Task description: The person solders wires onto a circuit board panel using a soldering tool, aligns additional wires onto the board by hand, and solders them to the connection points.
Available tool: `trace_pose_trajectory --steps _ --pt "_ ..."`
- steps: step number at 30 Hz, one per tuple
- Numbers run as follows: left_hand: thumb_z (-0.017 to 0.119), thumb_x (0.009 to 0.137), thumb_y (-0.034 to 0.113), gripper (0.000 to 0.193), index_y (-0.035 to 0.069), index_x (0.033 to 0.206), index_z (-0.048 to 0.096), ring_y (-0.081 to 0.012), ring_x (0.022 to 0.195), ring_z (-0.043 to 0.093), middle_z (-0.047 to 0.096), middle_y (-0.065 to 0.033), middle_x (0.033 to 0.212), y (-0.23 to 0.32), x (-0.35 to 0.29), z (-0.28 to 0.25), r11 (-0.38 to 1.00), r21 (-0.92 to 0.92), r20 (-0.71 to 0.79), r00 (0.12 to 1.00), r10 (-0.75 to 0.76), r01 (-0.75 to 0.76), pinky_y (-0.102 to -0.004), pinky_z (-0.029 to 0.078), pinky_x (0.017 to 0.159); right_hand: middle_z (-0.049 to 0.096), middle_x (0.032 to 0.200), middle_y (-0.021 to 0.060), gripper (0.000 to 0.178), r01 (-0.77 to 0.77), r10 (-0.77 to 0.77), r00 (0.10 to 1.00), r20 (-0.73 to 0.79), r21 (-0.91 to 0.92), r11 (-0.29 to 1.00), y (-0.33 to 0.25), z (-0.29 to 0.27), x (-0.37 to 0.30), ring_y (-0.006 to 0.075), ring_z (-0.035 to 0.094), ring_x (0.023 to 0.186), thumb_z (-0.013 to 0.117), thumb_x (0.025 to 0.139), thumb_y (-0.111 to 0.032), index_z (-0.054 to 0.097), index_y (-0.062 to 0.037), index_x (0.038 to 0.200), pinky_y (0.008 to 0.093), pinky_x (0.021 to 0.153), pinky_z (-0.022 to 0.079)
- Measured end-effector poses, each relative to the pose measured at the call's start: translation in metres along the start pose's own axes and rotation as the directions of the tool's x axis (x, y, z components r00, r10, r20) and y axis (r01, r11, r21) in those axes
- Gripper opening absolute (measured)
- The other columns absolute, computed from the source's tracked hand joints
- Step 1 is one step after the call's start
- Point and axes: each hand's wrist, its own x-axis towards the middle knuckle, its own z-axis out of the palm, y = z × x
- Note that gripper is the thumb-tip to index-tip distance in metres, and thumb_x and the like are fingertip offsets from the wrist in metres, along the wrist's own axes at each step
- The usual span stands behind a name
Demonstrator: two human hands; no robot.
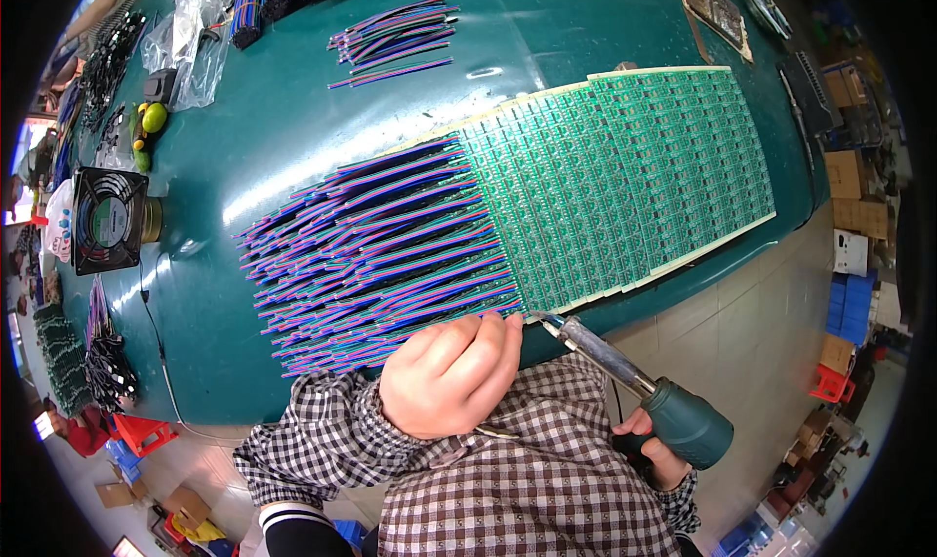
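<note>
My right hand (668, 463) is wrapped round the dark green handle of a soldering iron (610, 356). Its metal tip points left and rests at the near edge of the green circuit board panels (605, 186), close to my left fingertips. My left hand (454, 376) is closed in a pinch at the near end of a row of multicoloured ribbon wires (390, 254). The wire between those fingers is mostly hidden by them. Many such wires lie side by side, their right ends along the panels' left part. The panels overlap like steps to the right.
A loose bunch of ribbon wires (395, 40) lies farther back on the green table. At the left stand a black fan (109, 220), small green fruits (153, 118) and a clear plastic bag (195, 40). A black cable (161, 352) hangs over the near left edge. Boxes (859, 215) stand at right.
</note>
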Motion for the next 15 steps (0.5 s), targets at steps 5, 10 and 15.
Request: trace_pose_trajectory --steps 5,10,15 --pt "0.069 0.073 0.013 0.032 0.001 0.102 0.075 -0.0159 0.086 0.065 0.067 -0.0065 0.099 -0.0005 -0.0013 0.0014 0.999 0.032 -0.017 1.000 0.013 -0.013 -0.0246 0.053 0.072 0.071 0.083 0.0165 0.060 0.000 0.000 1.000 -0.001 -0.009 1.000 -0.0006 0.0005 0.0008 0.0257 0.073 0.078 0.095 0.073 -0.023 0.056 0.0085 0.105 0.0431 0.076 0.064" --pt "0.068 0.068 0.012 0.037 0.000 0.102 0.076 -0.0175 0.082 0.065 0.068 -0.0088 0.098 -0.0005 -0.0013 0.0039 1.000 0.025 -0.039 0.999 0.014 -0.013 -0.0256 0.054 0.066 0.071 0.083 0.0159 0.059 0.000 0.000 1.000 0.005 -0.002 1.000 -0.0025 0.0021 0.0019 0.0250 0.073 0.077 0.095 0.072 -0.026 0.058 0.0077 0.103 0.0419 0.075 0.064" --pt "0.068 0.063 0.010 0.041 -0.001 0.102 0.077 -0.0191 0.077 0.066 0.068 -0.0111 0.099 0.0026 -0.0026 0.0066 1.000 0.024 -0.074 0.997 0.002 0.000 -0.0265 0.054 0.062 0.071 0.083 0.0155 0.058 -0.003 0.003 1.000 0.007 -0.003 1.000 -0.0036 0.0034 0.0025 0.0247 0.073 0.077 0.095 0.072 -0.027 0.058 0.0074 0.101 0.0413 0.075 0.063"
